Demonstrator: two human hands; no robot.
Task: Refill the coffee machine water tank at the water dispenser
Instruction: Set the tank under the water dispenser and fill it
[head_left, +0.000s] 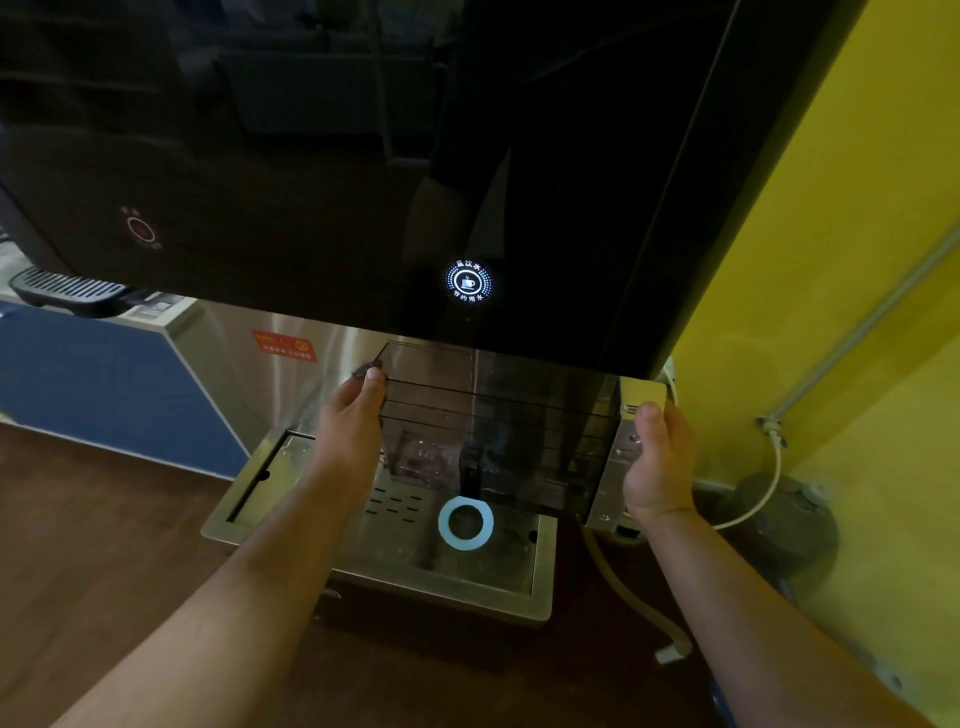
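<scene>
A smoky transparent water tank with a silver end plate sits under the black glass front of the water dispenser. My left hand grips the tank's left end, thumb on its upper corner. At the silver right end, my right hand holds it, thumb on top. A lit white button glows on the dispenser panel just above the tank. Water shows in the tank's lower left part. Below it a blue-white ring of light shines on the steel drip tray.
A dim red button is on the panel's left. A yellow wall with a grey pipe stands on the right. A white hose and a dark round object lie on the floor at right. A blue cabinet is at left.
</scene>
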